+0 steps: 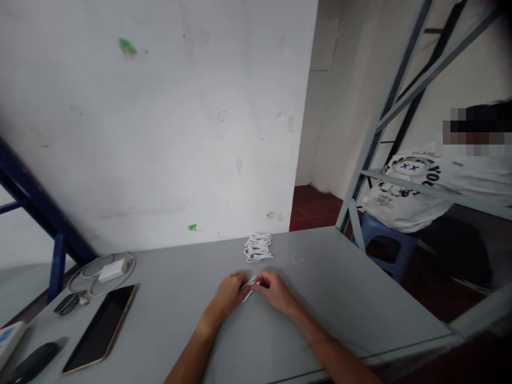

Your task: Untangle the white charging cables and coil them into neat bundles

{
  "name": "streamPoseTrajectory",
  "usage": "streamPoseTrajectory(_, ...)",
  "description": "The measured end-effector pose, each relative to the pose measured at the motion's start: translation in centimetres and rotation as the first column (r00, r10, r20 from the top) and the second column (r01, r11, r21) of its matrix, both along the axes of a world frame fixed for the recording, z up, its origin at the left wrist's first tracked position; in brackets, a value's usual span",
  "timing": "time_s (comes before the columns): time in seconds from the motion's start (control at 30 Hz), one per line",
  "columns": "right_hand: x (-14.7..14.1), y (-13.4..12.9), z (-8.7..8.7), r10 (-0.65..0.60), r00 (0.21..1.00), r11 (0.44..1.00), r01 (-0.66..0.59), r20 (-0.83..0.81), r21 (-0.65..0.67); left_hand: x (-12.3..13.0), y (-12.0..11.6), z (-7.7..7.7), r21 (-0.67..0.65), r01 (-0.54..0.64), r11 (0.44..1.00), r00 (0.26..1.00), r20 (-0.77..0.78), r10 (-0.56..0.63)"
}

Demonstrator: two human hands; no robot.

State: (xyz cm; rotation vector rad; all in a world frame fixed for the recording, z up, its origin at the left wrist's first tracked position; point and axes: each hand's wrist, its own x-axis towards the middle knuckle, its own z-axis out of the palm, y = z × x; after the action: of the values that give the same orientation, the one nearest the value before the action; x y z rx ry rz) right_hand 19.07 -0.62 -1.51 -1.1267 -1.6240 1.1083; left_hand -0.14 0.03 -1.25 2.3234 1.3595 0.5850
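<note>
Between my two hands, just above the grey table, is a white cable (248, 295), partly hidden by my fingers. My left hand (232, 290) closes on it from the left. Pinched fingers of my right hand (272, 287) hold it from the right. Beyond my hands lies a stack of coiled white cables (258, 247), with brownish connector ends showing at its left. A thin white tie or strand (297, 259) rests on the table to the right of the stack.
The grey table (340, 298) meets a white wall. At its left are a white power adapter (113, 271) with cable, a dark tablet (102, 328), a black mouse (34, 362) and a small dark item (67, 304). A person (432, 186) sits beyond the metal frame (384, 122) at right.
</note>
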Motion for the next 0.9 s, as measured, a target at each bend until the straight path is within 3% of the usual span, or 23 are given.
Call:
streamPoseTrajectory(0.1, 0.2, 0.4, -0.1, 0.047, 0.992, 0.995, -0.057, -0.114, -0.087, 0.6, -0.3, 0.0, 0.009, -0.021, 1.000, 0.999, -0.049, 0.022)
streamPoseTrajectory(0.3, 0.4, 0.3, 0.7, 0.032, 0.944, 0.981, -0.092, -0.328, -0.168, 0.5, -0.4, 0.3, -0.031, -0.200, 0.979, 0.980, -0.022, 0.200)
streamPoseTrajectory(0.43, 0.6, 0.2, 1.0, 0.022, 0.864, 0.951, -0.172, -0.502, -0.256, -0.4, 0.3, 0.6, -0.094, -0.302, 0.949, 0.936, 0.157, 0.314)
streamPoseTrajectory(0.5, 0.7, 0.3, 1.0, -0.021, 0.857, 0.937, -0.163, -0.514, -0.310, -0.8, 0.6, 0.6, -0.145, -0.330, 0.933, 0.890, 0.281, 0.359)
streamPoseTrajectory(0.57, 1.0, 0.4, 1.0, -0.063, 0.873, 0.941, -0.109, -0.483, -0.319, -1.1, 0.7, 0.4, -0.226, -0.298, 0.928, 0.844, 0.392, 0.366)
streamPoseTrajectory(0.73, 1.9, 0.9, 1.4, -0.152, 0.869, 0.956, 0.010, -0.471, -0.292, -0.9, 0.6, -0.2, -0.476, -0.077, 0.876, 0.686, 0.612, 0.393)
streamPoseTrajectory(0.9, 2.3, 0.9, 1.7, -0.192, 0.878, 0.947, 0.048, -0.439, -0.318, -0.6, 0.3, 0.3, -0.518, 0.105, 0.849, 0.494, 0.768, 0.407)
